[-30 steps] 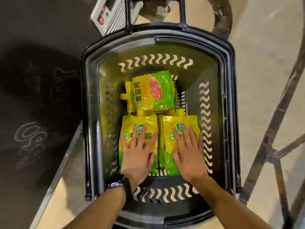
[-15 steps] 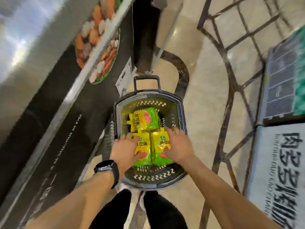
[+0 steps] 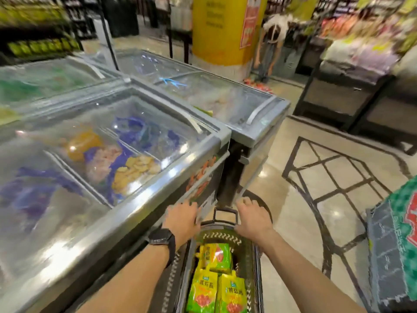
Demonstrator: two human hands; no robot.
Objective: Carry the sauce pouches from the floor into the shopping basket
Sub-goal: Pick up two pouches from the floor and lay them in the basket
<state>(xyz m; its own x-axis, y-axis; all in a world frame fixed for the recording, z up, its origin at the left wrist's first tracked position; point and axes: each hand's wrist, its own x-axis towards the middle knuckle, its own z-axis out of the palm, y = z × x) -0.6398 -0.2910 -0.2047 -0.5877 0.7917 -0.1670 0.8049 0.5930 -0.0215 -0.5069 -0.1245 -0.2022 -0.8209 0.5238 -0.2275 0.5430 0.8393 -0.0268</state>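
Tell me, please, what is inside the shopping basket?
Three yellow-green sauce pouches lie in the shopping basket: one at the far end, two side by side nearer. Anything beneath them is covered; the near end is out of frame.

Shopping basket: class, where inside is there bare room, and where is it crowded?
Bare floor shows right of the far yellow-green sauce pouch, beside the right wall of the black plastic basket. Crowded at the near end: two pouches lie side by side.

Black wristwatch (image 3: 162, 237) on left wrist
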